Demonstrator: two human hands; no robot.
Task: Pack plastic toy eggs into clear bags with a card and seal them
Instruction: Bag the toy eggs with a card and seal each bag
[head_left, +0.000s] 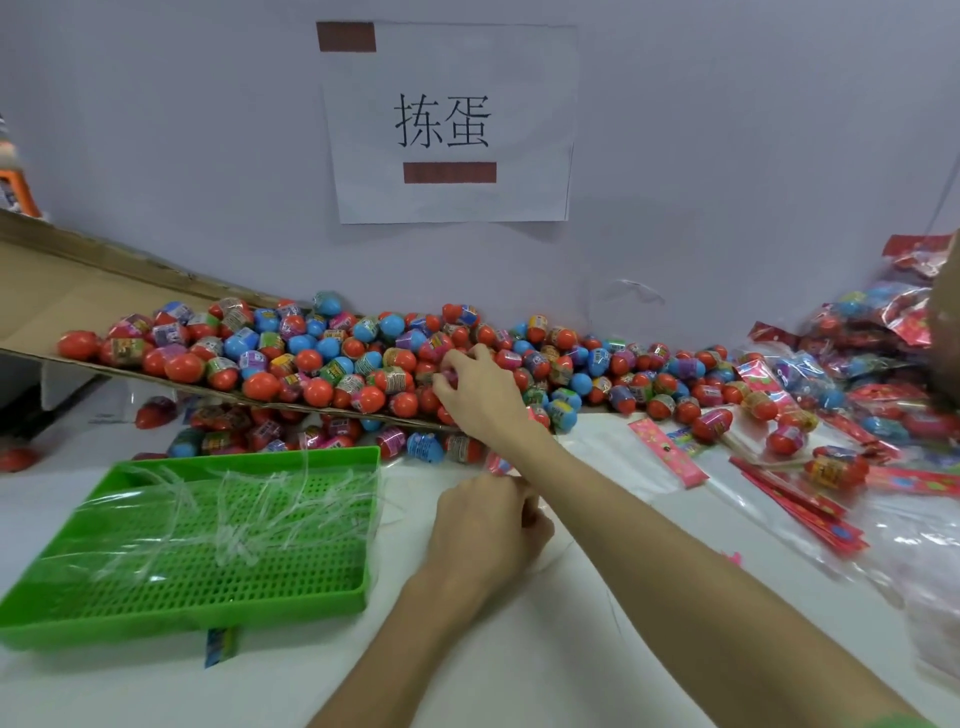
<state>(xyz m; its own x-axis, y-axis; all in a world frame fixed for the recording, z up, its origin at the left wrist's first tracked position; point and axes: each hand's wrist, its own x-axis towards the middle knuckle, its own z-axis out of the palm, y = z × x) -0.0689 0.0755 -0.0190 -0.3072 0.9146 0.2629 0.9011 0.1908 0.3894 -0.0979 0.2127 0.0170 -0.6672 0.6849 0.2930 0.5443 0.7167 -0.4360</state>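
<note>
A big heap of red, blue and purple plastic toy eggs (322, 353) lies along the wall, partly on a sloping cardboard sheet (57, 291). My right hand (480, 395) reaches into the heap and its fingers curl round a pink egg (448, 375). Below it, my left hand (488, 525) grips the mouth of a clear bag (566, 551) with a pink egg (500, 464) at its top. Pink printed cards (667, 452) lie to the right on the white table.
A green perforated tray (208, 587) holding clear plastic strips sits at the left front. Filled, sealed bags (883, 332) pile up at the right, with red card strips (800, 504) and flat clear bags (930, 577) near them. A paper sign (449, 124) hangs on the wall.
</note>
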